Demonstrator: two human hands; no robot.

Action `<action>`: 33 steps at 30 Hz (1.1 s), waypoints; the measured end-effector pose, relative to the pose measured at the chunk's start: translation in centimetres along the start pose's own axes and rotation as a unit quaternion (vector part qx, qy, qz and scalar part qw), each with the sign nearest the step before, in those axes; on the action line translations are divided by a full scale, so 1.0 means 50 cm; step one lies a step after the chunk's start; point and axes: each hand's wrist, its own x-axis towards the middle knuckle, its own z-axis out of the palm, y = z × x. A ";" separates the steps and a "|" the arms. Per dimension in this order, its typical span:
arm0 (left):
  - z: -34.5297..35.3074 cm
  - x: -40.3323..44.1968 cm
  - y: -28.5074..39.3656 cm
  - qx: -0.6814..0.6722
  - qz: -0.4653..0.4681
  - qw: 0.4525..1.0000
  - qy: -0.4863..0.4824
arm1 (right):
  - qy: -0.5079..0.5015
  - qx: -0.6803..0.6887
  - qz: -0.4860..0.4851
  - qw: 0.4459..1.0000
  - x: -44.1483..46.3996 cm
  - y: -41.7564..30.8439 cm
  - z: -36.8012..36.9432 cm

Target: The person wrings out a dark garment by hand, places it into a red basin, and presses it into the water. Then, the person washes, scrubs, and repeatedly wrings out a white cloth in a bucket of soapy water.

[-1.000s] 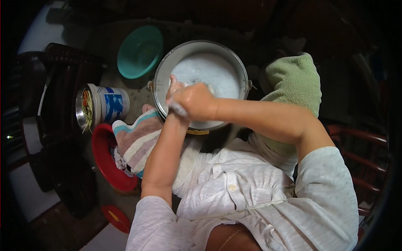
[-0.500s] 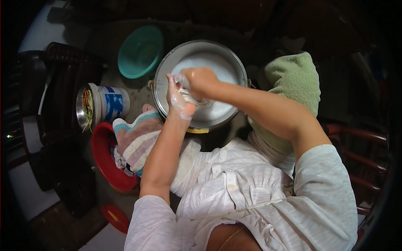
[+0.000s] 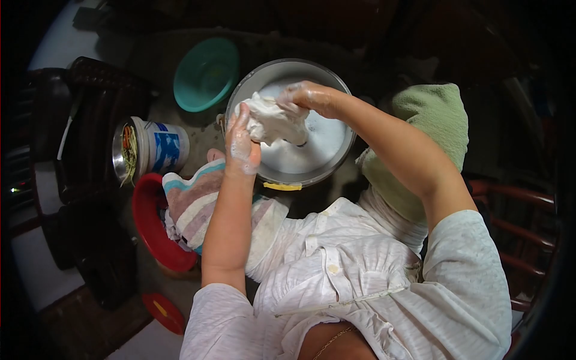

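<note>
A wet white cloth [image 3: 273, 120] is bunched between my two hands above a round metal pot [image 3: 346, 144] of whitish, sudsy water [image 3: 327, 135]. My left hand [image 3: 241, 141], streaked with foam, grips the cloth's left side, thumb up. On the upper right, the fingers of my right hand [image 3: 309, 96] are closed on the cloth's edge, with suds on the back of that hand. The lower end of the cloth hangs over the water.
A green basin [image 3: 206, 75] stands behind left of the pot. To the left are a white bucket [image 3: 171, 147] with a metal bowl of shredded vegetables [image 3: 128, 153] at its mouth, and a red basin [image 3: 147, 219] holding cloth. A striped towel [image 3: 201, 195] and a green towel [image 3: 435, 120] cover my legs.
My right hand has moved up and to the right, away from my left palm. The cloth, bunched small and mostly hidden before, is now spread wider between both hands.
</note>
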 end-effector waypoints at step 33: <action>-0.031 0.037 -0.002 -0.130 -0.092 0.987 -0.016 | 0.081 0.182 -0.023 0.980 -0.032 -0.039 0.026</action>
